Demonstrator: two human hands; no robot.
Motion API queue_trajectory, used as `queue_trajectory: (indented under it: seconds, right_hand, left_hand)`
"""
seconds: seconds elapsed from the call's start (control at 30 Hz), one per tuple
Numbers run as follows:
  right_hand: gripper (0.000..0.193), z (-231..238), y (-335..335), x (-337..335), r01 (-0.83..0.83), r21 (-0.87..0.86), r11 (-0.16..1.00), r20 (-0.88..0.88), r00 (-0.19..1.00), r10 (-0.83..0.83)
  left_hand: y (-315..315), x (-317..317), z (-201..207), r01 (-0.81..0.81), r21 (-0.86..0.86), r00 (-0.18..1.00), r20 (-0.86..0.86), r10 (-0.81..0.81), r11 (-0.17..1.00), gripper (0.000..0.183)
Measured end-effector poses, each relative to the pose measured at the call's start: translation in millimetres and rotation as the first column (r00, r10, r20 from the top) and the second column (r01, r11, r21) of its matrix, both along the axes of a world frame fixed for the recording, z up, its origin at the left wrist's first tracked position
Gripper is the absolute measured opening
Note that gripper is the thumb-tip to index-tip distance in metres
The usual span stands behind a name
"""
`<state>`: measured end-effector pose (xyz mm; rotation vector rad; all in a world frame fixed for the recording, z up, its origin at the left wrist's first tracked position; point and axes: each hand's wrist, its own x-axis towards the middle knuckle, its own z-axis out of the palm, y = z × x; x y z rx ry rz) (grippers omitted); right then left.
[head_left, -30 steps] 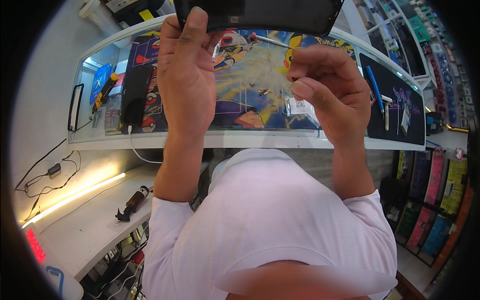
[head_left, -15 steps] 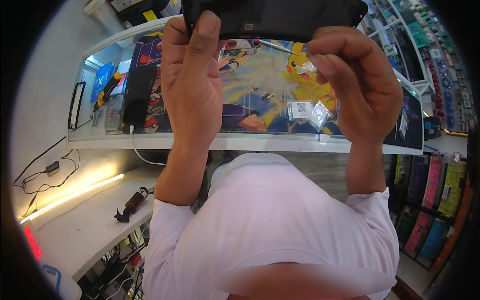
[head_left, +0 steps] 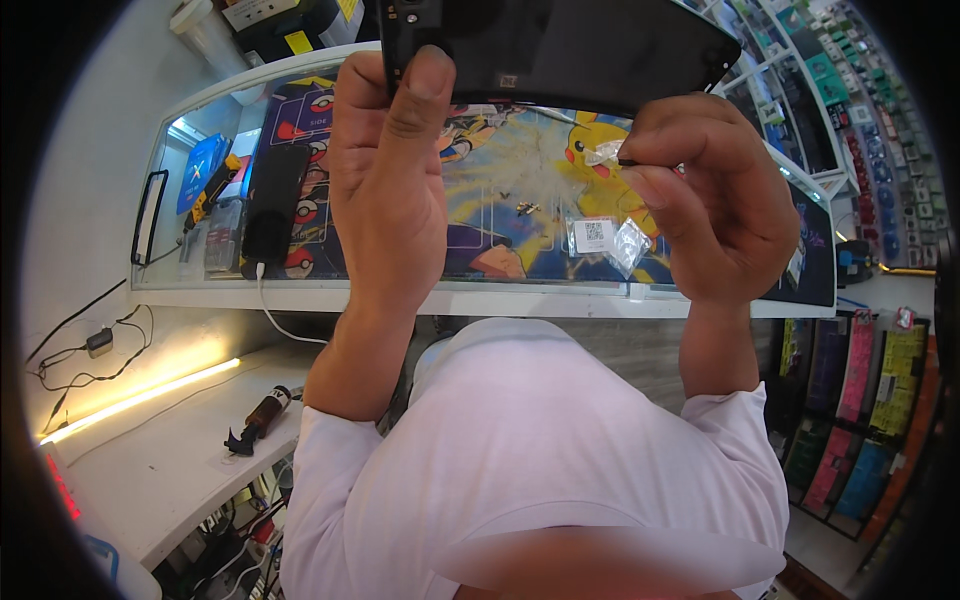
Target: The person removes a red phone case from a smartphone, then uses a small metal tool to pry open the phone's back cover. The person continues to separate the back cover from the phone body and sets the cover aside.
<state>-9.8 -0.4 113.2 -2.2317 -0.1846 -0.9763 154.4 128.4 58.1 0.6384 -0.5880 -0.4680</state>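
A black smartphone [head_left: 570, 55] is held up at the top of the view, its back with a camera lens facing me. My left hand [head_left: 392, 185] is closed on the phone's left end, with the thumb pressed on the back. Below the phone's right end, my right hand [head_left: 715, 195] is closed in a pinch. Between its thumb and forefinger shows a small black piece [head_left: 627, 162], too small to name. Several tiny screws [head_left: 527, 208] lie on the printed mat [head_left: 470, 245] beneath. A clear plastic bag [head_left: 630, 247] and a white label card [head_left: 592, 236] lie near my right hand.
Another dark phone [head_left: 277, 205] lies on the mat at left, with a white cable [head_left: 270, 300] plugged in. A slim tool [head_left: 545, 113] lies partly behind the held phone. A brown bottle [head_left: 265, 412] stands on the lower white shelf [head_left: 160, 480].
The phone and both hands sit slightly lower in the view. My right thumb and forefinger have shifted, and the small black piece between them now shows.
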Motion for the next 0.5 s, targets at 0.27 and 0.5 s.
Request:
queue_trajectory:
  seconds: [0.27,0.5]
  right_hand:
    - [0.029,14.0,-10.6,13.7,0.211,-0.491,0.845,0.154,0.976,-0.154]
    - [0.029,20.7,-8.2,20.0,0.257,-0.634,0.729,0.115,0.964,-0.24]
  left_hand:
    - [1.5,1.2,-5.3,0.036,-0.045,0.996,0.089,-0.032,0.998,0.014]
    - [-0.6,4.9,-12.9,0.054,-0.114,0.98,0.197,-0.03,0.992,0.022]
